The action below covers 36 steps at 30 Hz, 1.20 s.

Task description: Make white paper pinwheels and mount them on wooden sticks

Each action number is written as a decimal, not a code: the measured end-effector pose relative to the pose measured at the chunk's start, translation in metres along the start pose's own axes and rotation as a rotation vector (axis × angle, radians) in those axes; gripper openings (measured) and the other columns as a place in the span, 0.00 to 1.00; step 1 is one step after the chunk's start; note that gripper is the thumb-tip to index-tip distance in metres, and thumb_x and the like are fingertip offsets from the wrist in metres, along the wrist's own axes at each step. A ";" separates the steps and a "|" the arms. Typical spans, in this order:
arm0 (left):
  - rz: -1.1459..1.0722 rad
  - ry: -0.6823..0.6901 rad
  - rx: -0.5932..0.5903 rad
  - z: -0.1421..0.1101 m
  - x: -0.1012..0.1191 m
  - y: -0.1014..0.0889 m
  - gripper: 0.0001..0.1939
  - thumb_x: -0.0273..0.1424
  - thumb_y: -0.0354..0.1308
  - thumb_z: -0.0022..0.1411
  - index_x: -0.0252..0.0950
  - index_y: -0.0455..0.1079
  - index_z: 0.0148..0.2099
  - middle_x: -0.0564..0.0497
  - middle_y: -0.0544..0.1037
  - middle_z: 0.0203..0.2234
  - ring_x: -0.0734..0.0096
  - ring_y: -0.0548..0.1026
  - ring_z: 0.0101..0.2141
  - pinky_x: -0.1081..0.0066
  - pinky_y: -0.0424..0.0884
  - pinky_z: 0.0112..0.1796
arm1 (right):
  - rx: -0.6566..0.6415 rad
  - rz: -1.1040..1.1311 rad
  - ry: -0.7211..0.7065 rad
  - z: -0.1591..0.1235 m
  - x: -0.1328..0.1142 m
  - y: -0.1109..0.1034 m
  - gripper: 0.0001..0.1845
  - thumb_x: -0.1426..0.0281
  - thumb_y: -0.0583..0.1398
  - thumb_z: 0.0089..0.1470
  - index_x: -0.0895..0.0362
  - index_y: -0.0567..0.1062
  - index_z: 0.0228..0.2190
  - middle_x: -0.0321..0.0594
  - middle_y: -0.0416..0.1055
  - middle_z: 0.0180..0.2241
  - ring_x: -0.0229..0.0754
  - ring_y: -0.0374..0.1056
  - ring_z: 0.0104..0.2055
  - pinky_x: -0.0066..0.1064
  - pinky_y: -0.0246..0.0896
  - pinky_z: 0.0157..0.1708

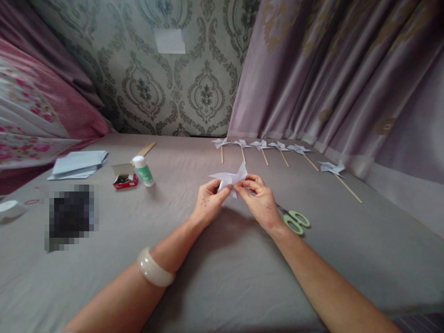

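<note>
A white paper pinwheel (231, 178) is held up between my two hands over the grey sheet. My left hand (212, 199) grips its left side, thumb pressed near the centre. My right hand (258, 200) pinches close to the middle from the other side, fingertips together; whether a small pin sits between them I cannot make out. No stick shows on this pinwheel. Partly behind my right wrist lie scissors (294, 222) with light green handles.
Several finished pinwheels on sticks (262, 147) lie in a row at the back right. Toward the left are a glue stick (144, 171), a red box (125, 180) of small dark items, wooden sticks (148, 149), stacked paper (79, 164), a white roll (11, 209) and a blurred dark object (71, 215).
</note>
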<state>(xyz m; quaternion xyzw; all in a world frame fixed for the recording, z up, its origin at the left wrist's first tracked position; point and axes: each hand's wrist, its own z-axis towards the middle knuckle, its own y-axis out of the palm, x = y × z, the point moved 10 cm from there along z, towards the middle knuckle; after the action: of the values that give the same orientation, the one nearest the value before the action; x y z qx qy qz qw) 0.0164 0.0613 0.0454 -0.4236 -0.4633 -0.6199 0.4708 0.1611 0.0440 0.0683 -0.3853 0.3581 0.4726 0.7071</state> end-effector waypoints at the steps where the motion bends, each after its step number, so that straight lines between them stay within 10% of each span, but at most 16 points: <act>1: 0.004 0.004 0.000 0.000 0.001 0.000 0.13 0.38 0.63 0.47 0.32 0.74 0.31 0.53 0.75 0.24 0.76 0.67 0.25 0.75 0.63 0.29 | -0.004 0.003 0.005 0.000 -0.001 0.000 0.10 0.62 0.64 0.45 0.55 0.80 0.26 0.41 0.69 0.39 0.43 0.66 0.45 0.38 0.59 0.50; 26: 0.004 -0.025 -0.017 0.001 -0.006 0.001 0.13 0.38 0.64 0.47 0.32 0.74 0.31 0.53 0.74 0.24 0.76 0.67 0.25 0.76 0.62 0.28 | 0.009 0.183 0.180 -0.003 0.012 0.011 0.11 0.63 0.64 0.41 0.57 0.72 0.25 0.37 0.73 0.26 0.40 0.69 0.31 0.33 0.65 0.36; 36: -0.025 -0.025 -0.043 0.002 -0.007 0.001 0.09 0.34 0.64 0.50 0.33 0.75 0.31 0.56 0.75 0.25 0.75 0.67 0.28 0.76 0.63 0.32 | 0.042 0.380 0.258 -0.010 0.015 0.016 0.25 0.67 0.64 0.44 0.53 0.60 0.44 0.32 0.75 0.30 0.38 0.72 0.33 0.30 0.66 0.37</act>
<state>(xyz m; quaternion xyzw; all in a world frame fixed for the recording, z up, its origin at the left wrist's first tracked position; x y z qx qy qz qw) 0.0192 0.0648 0.0390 -0.4356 -0.4609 -0.6303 0.4479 0.1495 0.0456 0.0473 -0.3535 0.5213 0.5367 0.5614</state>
